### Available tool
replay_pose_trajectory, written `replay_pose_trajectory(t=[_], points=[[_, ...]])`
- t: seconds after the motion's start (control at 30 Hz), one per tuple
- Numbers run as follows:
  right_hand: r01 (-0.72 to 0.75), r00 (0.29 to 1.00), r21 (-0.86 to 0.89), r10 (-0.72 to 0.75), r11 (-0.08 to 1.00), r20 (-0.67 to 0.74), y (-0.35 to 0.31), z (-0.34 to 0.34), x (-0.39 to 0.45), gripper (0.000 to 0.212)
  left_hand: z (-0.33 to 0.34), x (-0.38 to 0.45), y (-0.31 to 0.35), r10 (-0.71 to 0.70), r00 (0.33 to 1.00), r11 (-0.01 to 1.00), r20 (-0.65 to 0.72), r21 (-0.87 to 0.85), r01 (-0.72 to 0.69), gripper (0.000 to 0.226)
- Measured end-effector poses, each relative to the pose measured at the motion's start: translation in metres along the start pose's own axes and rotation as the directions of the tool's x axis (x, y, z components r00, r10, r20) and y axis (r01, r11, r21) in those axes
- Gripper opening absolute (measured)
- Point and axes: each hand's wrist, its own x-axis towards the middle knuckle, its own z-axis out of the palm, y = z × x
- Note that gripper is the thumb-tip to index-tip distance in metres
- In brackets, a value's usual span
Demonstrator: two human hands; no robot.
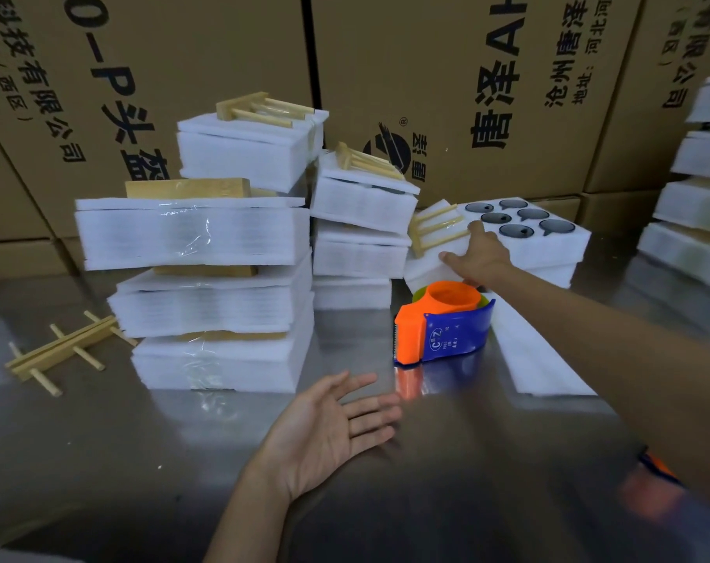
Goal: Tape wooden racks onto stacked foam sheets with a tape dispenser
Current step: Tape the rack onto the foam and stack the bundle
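My right hand (477, 253) is stretched out to the foam stack (507, 258) at about one o'clock from the tape dispenser (442, 327), the stack whose top sheet carries dark round cups in cut-outs. My fingers lie fairly straight across its near left corner, touching the foam just beside the wooden rack (436, 227) that leans tilted on that same corner; the motion blur keeps me from saying whether my thumb is hooked under the edge, so I call it a resting touch, not a grip. My left hand (333, 424) hovers palm up and relaxed over the steel table (101, 461) at six o'clock, holding nothing.

The dispenser, orange and blue, stands on the table on its own, between my two hands, untouched, with its toothed edge facing nine o'clock.

I judge that I am between bundles: the stacks at nine to eleven o'clock already show racks on top and shiny tape across their sides, while this one does not look taped. A loose rack (61, 353) lies flat on the table at nine o'clock, waiting.

The next move, as I see it, is to draw this stack toward me, square the rack flat on the top sheet, pin it with one hand, and take up the dispenser with the other.
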Motion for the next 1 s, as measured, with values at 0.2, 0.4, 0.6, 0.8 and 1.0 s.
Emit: replay_pose_trajectory(t=[0.2, 0.4, 0.6, 0.8, 1.0], points=[[-0.057, 0.995, 0.276, 0.034, 0.959, 0.090, 0.012, -0.005, -0.003, 0.065, 0.000, 0.000, 0.000, -0.001, 1.000, 1.000, -0.003, 0.001, 0.001, 0.050], [-0.249, 0.947, 0.453, 0.118, 0.856, 0.299, 0.028, 0.007, -0.018, 0.065, 0.001, 0.002, 0.000, 0.001, 1.000, 1.000, -0.006, -0.015, -0.001, 0.050], [-0.029, 0.994, 0.018, 0.030, 0.999, -0.108, 0.015, -0.013, -0.019, 0.023, -0.001, 0.004, -0.001, -0.002, 1.000, 1.000, -0.003, -0.014, 0.002, 0.050], [-0.110, 0.991, -0.470, 0.064, 0.876, -0.114, 0.048, -0.060, 0.012, 0.049, -0.004, 0.004, -0.001, -0.001, 1.000, 1.000, -0.001, -0.015, 0.001, 0.051], [0.098, 0.995, -0.525, -0.064, 0.846, 0.083, 0.079, -0.069, 0.027, 0.051, -0.004, 0.003, -0.001, 0.006, 1.000, 1.000, 0.010, -0.008, -0.006, 0.050]])
